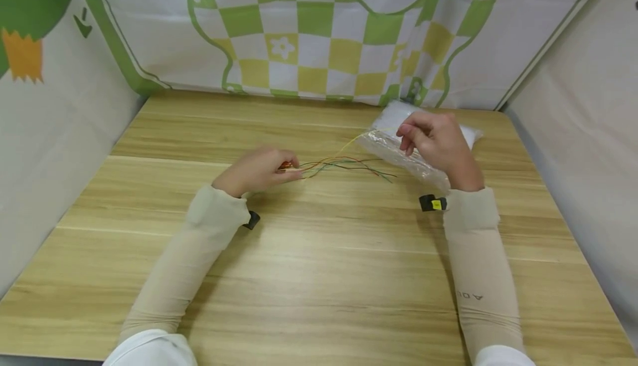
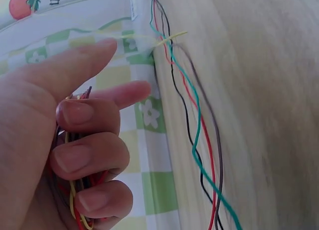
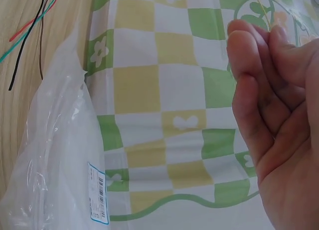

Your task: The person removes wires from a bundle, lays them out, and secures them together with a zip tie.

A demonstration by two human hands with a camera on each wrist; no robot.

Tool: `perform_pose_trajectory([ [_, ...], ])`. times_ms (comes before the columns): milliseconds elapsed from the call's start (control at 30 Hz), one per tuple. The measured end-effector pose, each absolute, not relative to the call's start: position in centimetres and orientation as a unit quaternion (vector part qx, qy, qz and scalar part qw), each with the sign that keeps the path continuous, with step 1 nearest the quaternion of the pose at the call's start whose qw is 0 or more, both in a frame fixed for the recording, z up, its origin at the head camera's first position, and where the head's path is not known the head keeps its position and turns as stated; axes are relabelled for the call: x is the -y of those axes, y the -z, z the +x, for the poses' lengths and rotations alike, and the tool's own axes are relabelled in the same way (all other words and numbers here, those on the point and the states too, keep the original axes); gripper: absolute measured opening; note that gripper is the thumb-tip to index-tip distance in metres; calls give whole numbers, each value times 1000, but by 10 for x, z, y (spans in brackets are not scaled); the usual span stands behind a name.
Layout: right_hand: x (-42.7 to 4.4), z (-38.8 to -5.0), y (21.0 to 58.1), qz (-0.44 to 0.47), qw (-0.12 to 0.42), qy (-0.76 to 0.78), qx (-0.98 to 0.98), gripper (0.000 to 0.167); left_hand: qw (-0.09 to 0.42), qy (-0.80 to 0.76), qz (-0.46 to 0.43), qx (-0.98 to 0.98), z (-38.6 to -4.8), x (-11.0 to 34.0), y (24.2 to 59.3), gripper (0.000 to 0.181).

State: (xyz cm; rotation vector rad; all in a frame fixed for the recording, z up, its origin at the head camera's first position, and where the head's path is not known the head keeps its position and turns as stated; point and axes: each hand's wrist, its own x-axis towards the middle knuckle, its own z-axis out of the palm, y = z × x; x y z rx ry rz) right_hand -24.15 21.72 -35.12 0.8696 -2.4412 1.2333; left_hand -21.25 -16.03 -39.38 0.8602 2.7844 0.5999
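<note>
Across the table (image 1: pixel 324 277), a clear plastic bag (image 3: pixel 60 155) sits at upper right. Near the frame's centre, your left hand (image 1: pixel 259 169) curls round a wire coil (image 1: pixel 286 165); your right hand (image 1: pixel 438 139), fingertips together, seems to pinch the yellow wire (image 1: pixel 353 141). Apparently only that strand is singled out; the other wire ends (image 2: pixel 199 115) lie loosely together, the coil not yet unwound.
</note>
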Motion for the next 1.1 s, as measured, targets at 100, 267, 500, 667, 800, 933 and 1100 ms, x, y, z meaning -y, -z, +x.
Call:
perform_pose_trajectory([
  [100,-216,-240,350,304,137,-446,831,18,85,-203,314,-924,-211,156,395,25],
  [267,-217,-242,352,299,136,-450,830,17,95,-213,342,-910,-210,155,394,26],
  [500,-223,-246,356,276,98,-414,862,23,90,-213,316,-920,-212,173,390,31],
  [667,-225,-251,361,262,55,-365,891,27,54,-204,313,-926,-215,187,385,31],
  [800,-224,-256,367,260,39,-340,903,27,37,-202,299,-932,-215,193,378,31],
  [933,-223,-260,374,259,28,-304,916,27,22,-179,292,-939,-212,196,374,23],
  [1100,-220,-261,376,264,17,-269,926,30,14,-158,306,-939,-210,197,371,20],
])
